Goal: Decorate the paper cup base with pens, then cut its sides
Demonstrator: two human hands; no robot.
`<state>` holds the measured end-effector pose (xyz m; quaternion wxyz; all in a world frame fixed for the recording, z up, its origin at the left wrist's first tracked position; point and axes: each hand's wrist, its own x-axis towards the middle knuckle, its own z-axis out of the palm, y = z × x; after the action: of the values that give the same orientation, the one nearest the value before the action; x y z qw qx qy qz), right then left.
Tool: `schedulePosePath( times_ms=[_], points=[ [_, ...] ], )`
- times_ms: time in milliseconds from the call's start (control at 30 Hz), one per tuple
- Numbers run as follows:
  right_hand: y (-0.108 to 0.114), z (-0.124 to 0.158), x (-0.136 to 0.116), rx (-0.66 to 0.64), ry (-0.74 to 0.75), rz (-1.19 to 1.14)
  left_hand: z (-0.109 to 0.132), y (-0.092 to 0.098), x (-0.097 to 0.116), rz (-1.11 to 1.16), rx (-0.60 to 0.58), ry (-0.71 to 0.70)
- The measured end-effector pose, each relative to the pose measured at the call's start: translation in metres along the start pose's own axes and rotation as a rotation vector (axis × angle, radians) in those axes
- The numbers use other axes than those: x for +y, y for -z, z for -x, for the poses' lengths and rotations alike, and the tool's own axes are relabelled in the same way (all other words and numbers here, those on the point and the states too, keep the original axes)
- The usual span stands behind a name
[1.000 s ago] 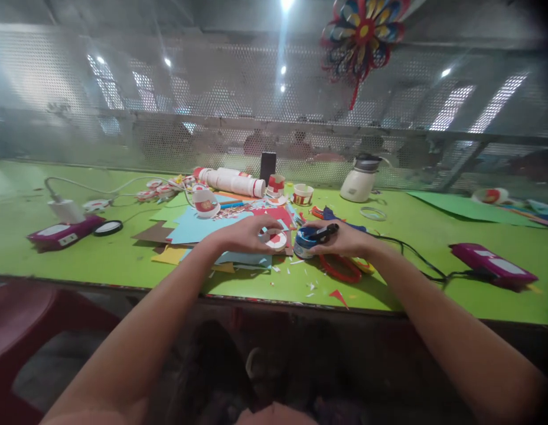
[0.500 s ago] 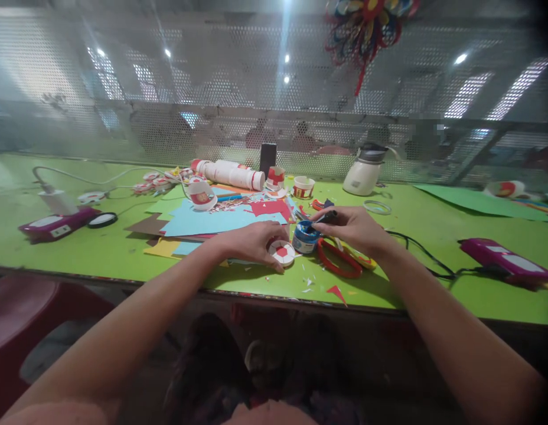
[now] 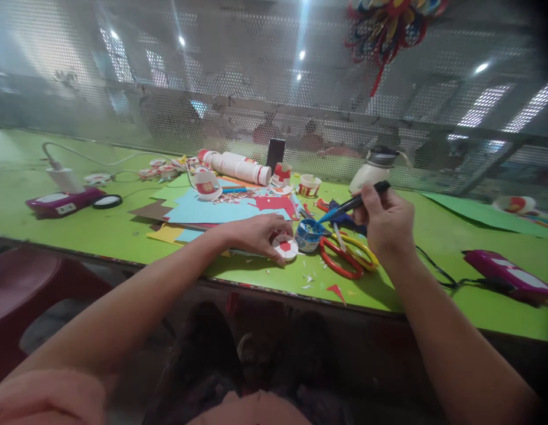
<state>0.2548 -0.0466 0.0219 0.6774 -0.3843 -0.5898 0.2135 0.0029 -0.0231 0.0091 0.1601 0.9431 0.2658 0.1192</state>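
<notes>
The right hand [image 3: 389,223] is clamping its thumb and fingers around a dark pen-like brush [image 3: 345,206], whose blue tip is slanting down to the mouth of a paint jar [image 3: 309,239]; whether it is touching the paint, I cannot tell. The left hand [image 3: 258,234] is gripping the edge of a round disc [image 3: 286,247] with a red-and-white football pattern, holding it low over the desk [image 3: 256,274], just left of the jar. Scissors [image 3: 341,272] with red and yellow handles are lying right of the jar, and paper scraps [image 3: 336,291] are dotting the desk in front. Beyond the left hand, coloured paper sheets [image 3: 203,211] are overlapping, with a tilted paper cup [image 3: 206,184] resting on them. Farther back, a row of nested cups [image 3: 236,167] is lying sideways, a dark phone [image 3: 275,154] is standing upright, and a pale kettle [image 3: 367,175] is standing behind the right hand.
</notes>
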Motion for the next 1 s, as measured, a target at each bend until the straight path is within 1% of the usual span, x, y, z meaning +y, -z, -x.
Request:
schedulePosePath(
  times_ms=[100, 300, 533, 667, 833, 1000],
  points=[
    [-0.0007, -0.0026, 0.0009, 0.023, -0.059, -0.098, -0.0006, -0.0003, 0.0, -0.018, -0.018, 0.006],
    [0.0, -0.0073, 0.0036, -0.093, -0.301, -0.206, -0.0018, -0.0022, -0.0025, 0.023, -0.019, 0.02],
    [0.005, -0.0101, 0.0077, -0.141, -0.428, -0.268, -0.0028, -0.0039, -0.006, 0.044, -0.048, 0.038],
    [0.0025, -0.0091, 0.0087, -0.145, -0.467, -0.306, -0.0028, -0.0045, -0.0054, 0.038, -0.05, 0.039],
    [-0.0003, -0.0067, 0.0083, -0.143, -0.462, -0.325, -0.0026, -0.0065, -0.0053, 0.022, -0.045, 0.059],
    [0.0006, -0.0061, 0.0082, -0.165, -0.469, -0.337, -0.0004, -0.0074, -0.0067, 0.086, -0.055, 0.07]
  ],
)
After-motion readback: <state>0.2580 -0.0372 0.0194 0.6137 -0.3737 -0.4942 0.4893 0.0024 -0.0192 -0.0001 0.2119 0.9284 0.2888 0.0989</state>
